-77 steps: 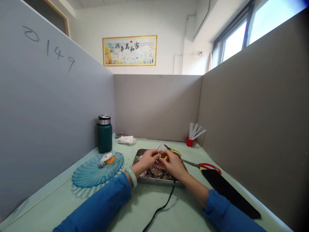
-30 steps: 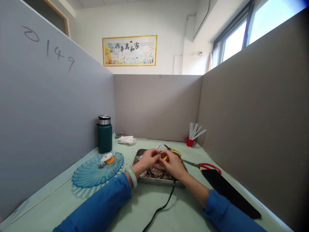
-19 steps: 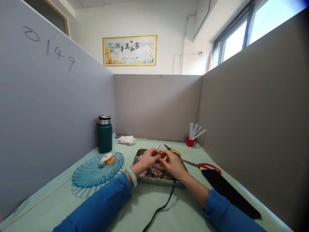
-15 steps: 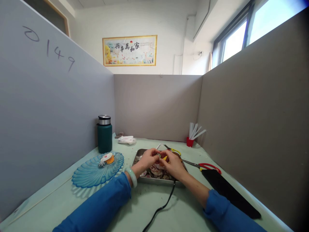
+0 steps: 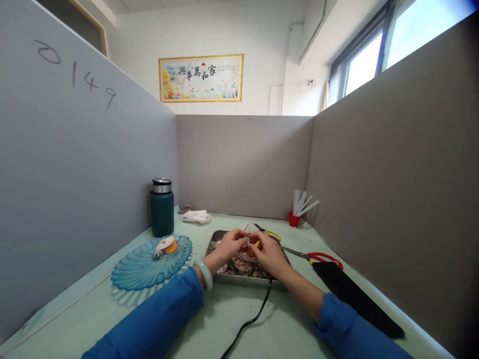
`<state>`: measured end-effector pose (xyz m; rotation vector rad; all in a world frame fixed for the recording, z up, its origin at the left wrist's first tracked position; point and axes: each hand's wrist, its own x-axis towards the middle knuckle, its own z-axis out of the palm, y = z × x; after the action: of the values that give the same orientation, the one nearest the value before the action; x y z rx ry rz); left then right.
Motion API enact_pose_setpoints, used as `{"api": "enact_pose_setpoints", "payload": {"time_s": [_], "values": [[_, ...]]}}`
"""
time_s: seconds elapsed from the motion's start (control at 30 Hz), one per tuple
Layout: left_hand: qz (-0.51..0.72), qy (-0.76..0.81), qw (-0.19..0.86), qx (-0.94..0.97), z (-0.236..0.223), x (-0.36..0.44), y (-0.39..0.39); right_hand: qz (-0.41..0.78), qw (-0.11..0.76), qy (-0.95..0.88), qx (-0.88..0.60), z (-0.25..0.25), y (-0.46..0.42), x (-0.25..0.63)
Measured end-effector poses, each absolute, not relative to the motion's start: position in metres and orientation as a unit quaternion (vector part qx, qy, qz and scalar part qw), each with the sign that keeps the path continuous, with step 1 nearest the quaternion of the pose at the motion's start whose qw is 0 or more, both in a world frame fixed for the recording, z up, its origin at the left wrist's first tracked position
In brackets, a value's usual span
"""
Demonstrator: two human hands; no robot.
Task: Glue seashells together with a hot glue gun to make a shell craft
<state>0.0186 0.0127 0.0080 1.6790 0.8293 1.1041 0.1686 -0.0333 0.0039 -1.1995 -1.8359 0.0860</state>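
Over a metal tray point(image 5: 239, 281) filled with seashells point(image 5: 243, 265), my two hands meet fingertip to fingertip. My left hand point(image 5: 232, 243), with a pale green bangle point(image 5: 204, 274) at its wrist, is closed in a pinch. Facing it, my right hand point(image 5: 265, 250) also pinches. Between them is a small pale greenish piece point(image 5: 246, 240), too small to name. Something yellow point(image 5: 258, 245) shows just behind my right fingers, mostly hidden. A black cord point(image 5: 258, 315) runs from the tray's near edge toward me.
Left stand a blue shell-shaped plate point(image 5: 138, 271) holding an orange-and-white item point(image 5: 170, 245), and a green bottle point(image 5: 162, 214). White sticks fill a red cup point(image 5: 294, 220) at back right. Red-handled scissors point(image 5: 325, 258), yellow-handled scissors point(image 5: 272, 233) and a black flat strip point(image 5: 355, 299) lie right. Partitions enclose three sides.
The fingertips and the small piece between them have shifted very slightly. Everything else stays where it was.
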Motion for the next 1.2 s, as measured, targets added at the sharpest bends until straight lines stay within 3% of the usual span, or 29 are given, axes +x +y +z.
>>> {"api": "enact_pose_setpoints", "payload": {"time_s": [1.2], "values": [[0.452,0.343,0.414,0.712,0.0107,0.0163,0.0116,0.041,0.455,-0.752,-0.475,0.0028,-0.0334,0.1684]]}}
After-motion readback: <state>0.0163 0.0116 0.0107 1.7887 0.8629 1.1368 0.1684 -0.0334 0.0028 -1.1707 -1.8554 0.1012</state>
